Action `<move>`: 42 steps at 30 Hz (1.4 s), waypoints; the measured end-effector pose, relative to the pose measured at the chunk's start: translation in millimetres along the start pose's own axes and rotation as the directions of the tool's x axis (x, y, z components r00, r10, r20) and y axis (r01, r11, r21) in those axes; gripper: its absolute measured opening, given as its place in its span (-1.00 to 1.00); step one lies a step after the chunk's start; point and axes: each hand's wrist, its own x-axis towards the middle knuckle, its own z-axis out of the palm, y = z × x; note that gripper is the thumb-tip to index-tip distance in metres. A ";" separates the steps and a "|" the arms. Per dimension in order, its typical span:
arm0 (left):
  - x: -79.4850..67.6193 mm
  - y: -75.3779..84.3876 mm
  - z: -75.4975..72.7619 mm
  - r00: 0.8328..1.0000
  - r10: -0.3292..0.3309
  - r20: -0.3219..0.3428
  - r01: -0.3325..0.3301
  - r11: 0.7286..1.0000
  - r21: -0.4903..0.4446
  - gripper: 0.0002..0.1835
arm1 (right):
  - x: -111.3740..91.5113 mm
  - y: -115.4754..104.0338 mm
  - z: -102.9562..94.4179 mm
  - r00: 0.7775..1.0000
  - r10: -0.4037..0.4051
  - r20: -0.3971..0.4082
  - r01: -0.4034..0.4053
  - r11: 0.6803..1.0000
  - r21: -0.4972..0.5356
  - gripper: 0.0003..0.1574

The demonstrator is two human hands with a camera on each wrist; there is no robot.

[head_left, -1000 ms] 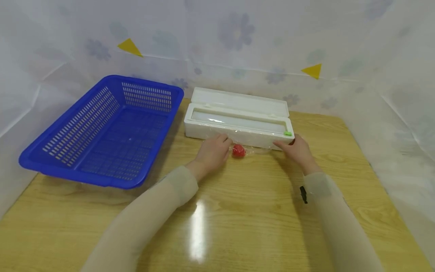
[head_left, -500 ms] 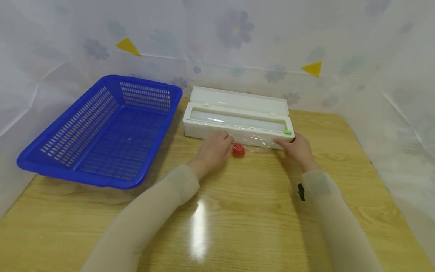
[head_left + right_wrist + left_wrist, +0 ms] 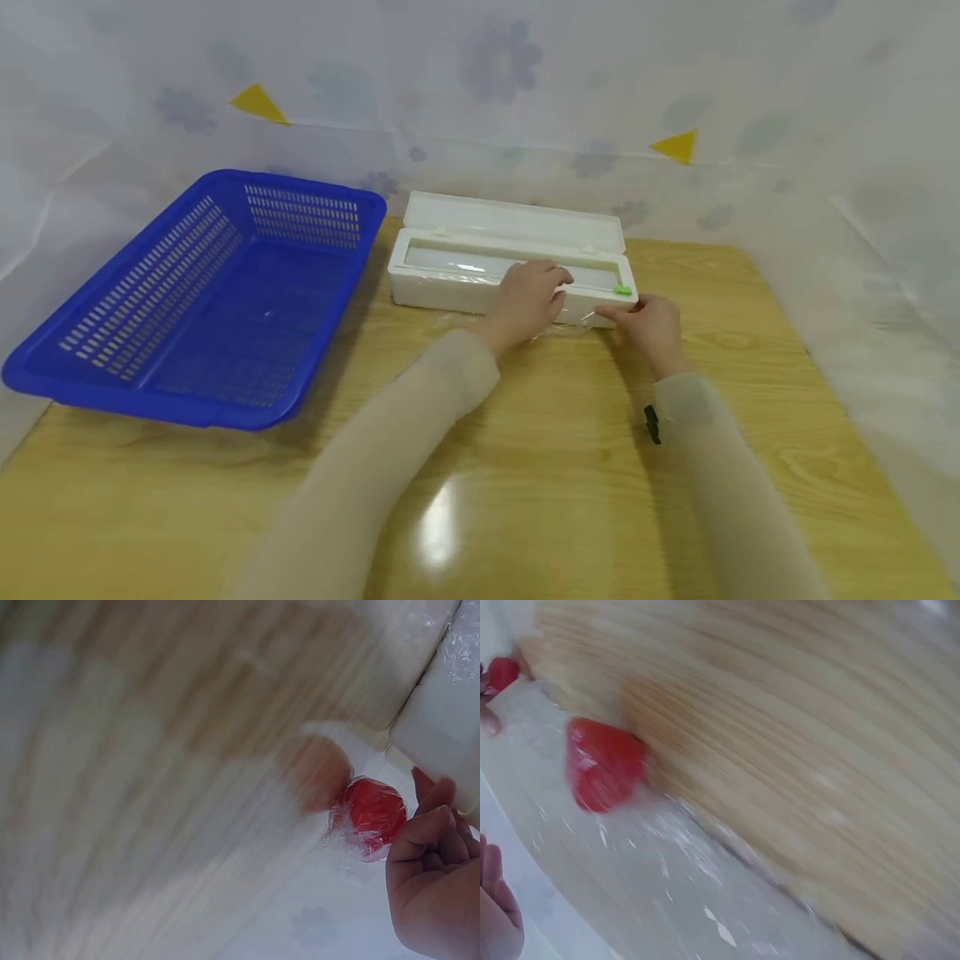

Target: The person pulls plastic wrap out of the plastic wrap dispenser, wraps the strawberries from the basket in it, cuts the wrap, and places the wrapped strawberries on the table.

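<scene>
A white cling film dispenser (image 3: 442, 287) lies on the table with its lid (image 3: 517, 218) tipped back and a green slide cutter (image 3: 622, 290) at the right end of its front rail. My left hand (image 3: 525, 300) is at the front rail, fingers bent over the edge; I cannot tell if they pinch anything. My right hand (image 3: 647, 329) grips the dispenser's front right corner, thumb on the front face. Clear cling film (image 3: 697, 877) hangs down the front. A round red lump (image 3: 604, 765) lies under film by the dispenser, mostly hidden behind my left hand in the head view.
A large blue slotted basket (image 3: 258, 417) stands to the left. Behind the wooden table (image 3: 570, 467) hangs a flowered white sheet (image 3: 420, 75) with two yellow triangles. A small black thing (image 3: 652, 424) shows beside the right sleeve.
My left hand has moved right and up from beside the red lump to the dispenser's front rail, covering the lump. My right hand stays at the corner. The head view has shifted slightly.
</scene>
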 end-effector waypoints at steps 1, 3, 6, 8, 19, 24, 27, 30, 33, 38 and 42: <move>5.5 3.5 2.0 1.000 -0.001 0.017 0.001 1.000 -0.018 -0.73 | 0.1 -0.4 1.6 1.000 -0.008 -0.011 0.008 1.000 -0.009 -0.31; 14.9 9.5 5.5 0.998 -0.004 0.055 0.006 0.999 -0.038 -0.72 | 0.4 -1.7 4.7 0.999 -0.021 -0.026 0.020 0.999 -0.031 -0.35; 25.9 17.3 7.6 0.992 -0.010 0.127 0.013 1.000 -0.022 -0.67 | 1.6 -3.8 7.7 0.999 -0.037 -0.027 0.035 0.997 -0.064 -0.37; 32.4 22.2 8.3 0.986 -0.010 0.166 0.009 1.000 0.003 -0.65 | 2.1 -5.8 8.3 0.999 -0.047 -0.026 0.045 0.996 -0.074 -0.39; 59.0 42.6 19.8 0.972 -0.022 0.235 0.005 0.997 0.071 -0.73 | 2.3 -7.2 6.0 1.000 -0.010 -0.024 0.008 0.997 -0.075 -0.55; 61.7 46.9 27.4 0.971 -0.037 0.238 0.027 0.999 0.045 -0.77 | 1.1 -2.9 6.9 1.000 -0.002 -0.008 0.001 0.994 -0.105 -0.58; 63.1 49.2 30.2 0.970 -0.038 0.238 0.038 0.999 0.006 -0.75 | 1.0 -1.0 6.5 1.000 -0.005 -0.009 0.004 0.993 -0.119 -0.60; 66.5 51.4 33.5 0.973 -0.030 0.231 0.026 1.000 0.017 -0.78 | 1.3 -0.1 4.4 1.000 -0.014 -0.016 0.012 0.992 -0.126 -0.60; 71.0 53.4 35.8 0.976 -0.018 0.215 0.007 0.999 0.052 -0.81 | 2.5 0.9 0.4 1.000 -0.015 -0.023 0.012 0.992 -0.128 -0.62; 69.2 53.4 35.3 0.978 -0.008 0.210 -0.012 0.996 0.094 -0.82 | 3.1 1.5 -0.2 1.000 -0.014 -0.013 0.012 0.992 -0.128 -0.63; 68.1 52.1 36.1 0.978 -0.002 0.207 -0.025 0.991 0.130 -0.81 | 3.9 2.1 0.7 1.000 -0.003 0.001 0.003 0.988 -0.152 -0.62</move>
